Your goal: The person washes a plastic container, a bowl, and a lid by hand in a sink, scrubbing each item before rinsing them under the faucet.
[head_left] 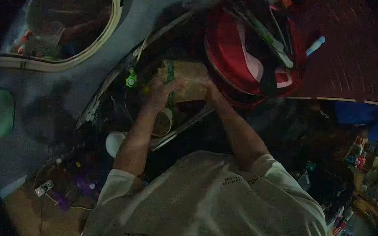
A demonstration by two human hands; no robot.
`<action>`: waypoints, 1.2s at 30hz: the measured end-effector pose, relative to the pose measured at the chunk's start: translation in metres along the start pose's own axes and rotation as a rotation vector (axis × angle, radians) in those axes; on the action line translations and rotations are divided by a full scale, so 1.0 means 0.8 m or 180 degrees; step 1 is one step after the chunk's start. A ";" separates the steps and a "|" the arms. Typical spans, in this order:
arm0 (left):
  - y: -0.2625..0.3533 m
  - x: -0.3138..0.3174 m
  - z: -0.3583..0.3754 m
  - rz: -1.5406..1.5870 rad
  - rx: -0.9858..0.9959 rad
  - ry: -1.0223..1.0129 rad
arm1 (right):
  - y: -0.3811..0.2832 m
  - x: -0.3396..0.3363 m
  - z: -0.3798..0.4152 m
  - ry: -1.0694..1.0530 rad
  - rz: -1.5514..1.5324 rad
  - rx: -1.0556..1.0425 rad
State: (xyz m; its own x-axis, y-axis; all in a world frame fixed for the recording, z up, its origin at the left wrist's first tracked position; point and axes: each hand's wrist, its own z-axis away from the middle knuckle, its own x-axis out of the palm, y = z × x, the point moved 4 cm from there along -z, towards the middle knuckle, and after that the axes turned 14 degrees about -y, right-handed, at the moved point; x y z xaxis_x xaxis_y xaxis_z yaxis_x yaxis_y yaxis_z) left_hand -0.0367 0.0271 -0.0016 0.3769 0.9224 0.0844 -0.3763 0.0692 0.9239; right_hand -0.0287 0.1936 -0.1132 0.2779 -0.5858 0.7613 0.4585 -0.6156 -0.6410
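In dim light, a brown cardboard box (195,72) with green tape or print along its left part lies between my two hands. My left hand (162,91) grips its left side, fingers bent over the near face. My right hand (207,86) presses against its right end, the fingers partly lost in shadow. Just below my left hand is a pale round, ring-like object (164,122), partly covered by my forearm. A bright green knob-shaped item (131,79) sits left of the box.
A large red bag or case (230,50) stands close on the right. A white round object (115,144) lies by my left elbow. At the lower left is a power strip (44,188); several bottles (374,163) crowd the far right. An oval-framed mirror or window (112,19) is upper left.
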 end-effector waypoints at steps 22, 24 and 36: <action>-0.083 -0.019 -0.006 0.1920 0.0329 -0.0396 | -0.052 0.054 0.003 -0.0885 0.0540 -0.0875; -0.035 0.011 0.008 0.1810 0.0598 -0.0881 | -0.075 0.067 0.013 -0.1001 0.0409 -0.0727; -0.049 -0.007 -0.009 0.0165 -0.0397 -0.0571 | -0.015 0.033 -0.010 -0.0013 -0.1227 0.0828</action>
State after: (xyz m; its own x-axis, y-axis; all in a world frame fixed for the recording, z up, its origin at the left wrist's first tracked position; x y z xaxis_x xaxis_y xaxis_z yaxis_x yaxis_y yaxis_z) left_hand -0.0304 0.0218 -0.0412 0.4945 0.8444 0.2060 -0.4967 0.0801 0.8642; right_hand -0.0337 0.1814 -0.0858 0.0488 -0.3377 0.9400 0.7254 -0.6349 -0.2658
